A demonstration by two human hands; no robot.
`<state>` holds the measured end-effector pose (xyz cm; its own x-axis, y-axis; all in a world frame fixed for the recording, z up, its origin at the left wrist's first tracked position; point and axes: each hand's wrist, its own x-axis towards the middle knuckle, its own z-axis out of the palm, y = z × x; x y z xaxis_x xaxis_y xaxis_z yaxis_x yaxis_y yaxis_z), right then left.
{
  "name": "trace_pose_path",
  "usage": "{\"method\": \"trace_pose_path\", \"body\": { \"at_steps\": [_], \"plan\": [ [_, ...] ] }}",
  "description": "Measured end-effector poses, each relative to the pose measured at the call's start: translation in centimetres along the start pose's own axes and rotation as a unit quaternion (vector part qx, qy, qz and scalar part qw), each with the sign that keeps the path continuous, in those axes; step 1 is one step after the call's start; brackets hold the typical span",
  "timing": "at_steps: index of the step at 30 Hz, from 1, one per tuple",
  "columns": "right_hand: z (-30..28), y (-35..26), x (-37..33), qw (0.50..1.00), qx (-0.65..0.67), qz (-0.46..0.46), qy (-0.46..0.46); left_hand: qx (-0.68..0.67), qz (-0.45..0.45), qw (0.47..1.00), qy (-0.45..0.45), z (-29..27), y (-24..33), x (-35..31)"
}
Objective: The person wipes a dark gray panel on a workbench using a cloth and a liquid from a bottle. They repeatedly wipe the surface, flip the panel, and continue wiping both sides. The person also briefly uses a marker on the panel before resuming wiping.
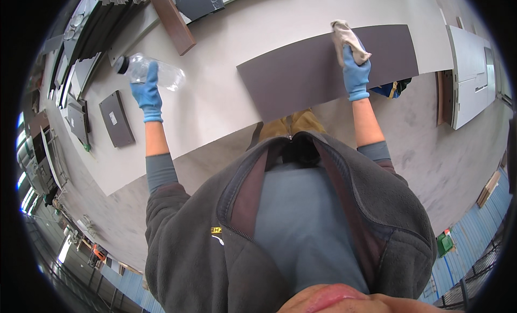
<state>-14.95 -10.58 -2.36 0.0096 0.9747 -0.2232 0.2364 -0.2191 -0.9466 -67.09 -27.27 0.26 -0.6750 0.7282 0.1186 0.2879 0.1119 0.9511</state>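
A see-through plastic bottle (171, 76) with a black cap lies tilted in my gloved left hand (146, 97), whose fingers are closed round it above the pale table (210, 106). My right hand (356, 80), also in a blue glove, grips a crumpled off-white cloth (344, 36). That cloth is over the far part of a long dark grey-brown panel (296, 76); whether it presses on the surface I cannot tell. The panel lies flat along the table, its near edge close to my body.
Left of my left hand lies a small dark panel (116, 122) with a white label. Dark boards (99, 30) are stacked at the far left, near a brown board (173, 25). White panels (468, 79) stand at the right. A dark blue bundle (396, 89) shows past the panel's near edge.
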Motion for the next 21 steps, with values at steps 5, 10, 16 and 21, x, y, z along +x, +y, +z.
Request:
{"method": "trace_pose_path", "body": {
  "at_steps": [5,10,16,21],
  "plan": [
    [4.5,1.9,1.2,0.838,-0.368,-0.404,0.015,0.005,0.051,0.987,0.151,0.5,-5.0,2.3],
    [6.6,5.4,-0.6,0.825,-0.414,-0.384,0.013,0.007,0.034,0.974,0.223,1.1,-7.1,1.5],
    [6.0,5.1,-0.1,0.818,-0.424,-0.389,0.005,0.322,0.025,0.923,0.209,5.5,-3.9,-6.1],
    [8.2,4.1,-2.4,0.833,-0.409,-0.337,-0.159,0.415,0.191,0.850,-0.264,17.0,1.9,-19.9]
  ]
}}
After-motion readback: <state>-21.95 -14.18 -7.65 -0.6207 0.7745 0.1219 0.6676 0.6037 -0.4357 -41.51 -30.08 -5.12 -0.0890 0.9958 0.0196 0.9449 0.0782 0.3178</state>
